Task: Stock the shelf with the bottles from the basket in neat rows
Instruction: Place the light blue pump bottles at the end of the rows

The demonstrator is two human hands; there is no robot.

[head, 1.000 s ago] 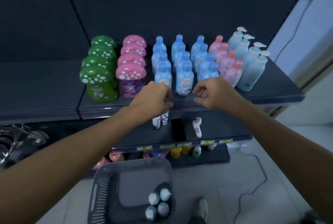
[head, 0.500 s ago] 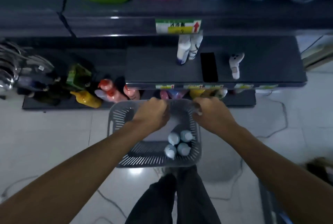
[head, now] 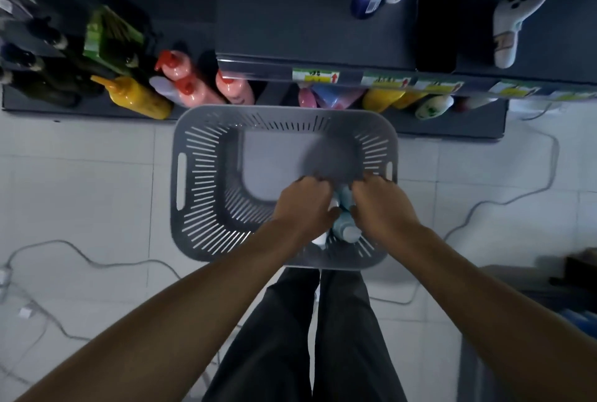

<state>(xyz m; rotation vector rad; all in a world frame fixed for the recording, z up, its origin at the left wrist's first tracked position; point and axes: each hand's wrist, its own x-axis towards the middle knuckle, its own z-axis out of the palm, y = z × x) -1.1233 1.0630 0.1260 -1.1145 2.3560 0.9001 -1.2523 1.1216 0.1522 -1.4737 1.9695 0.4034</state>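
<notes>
A person's left hand (head: 307, 204) and right hand (head: 379, 207) are reaching side by side into a grey slotted plastic basket (head: 193, 175), fingers curling round the pale blue plastic bottles (head: 347, 230) clustered between and beneath them. The basket is sitting on a glossy white tiled floor (head: 80, 191), with thin cables (head: 484, 207) trailing to either side of the arms. Beyond the knuckles, a dark metal shelf (head: 290, 14) is holding a yellow squeeze bottle (head: 139, 98) and red-capped pink bottles (head: 184, 78).
</notes>
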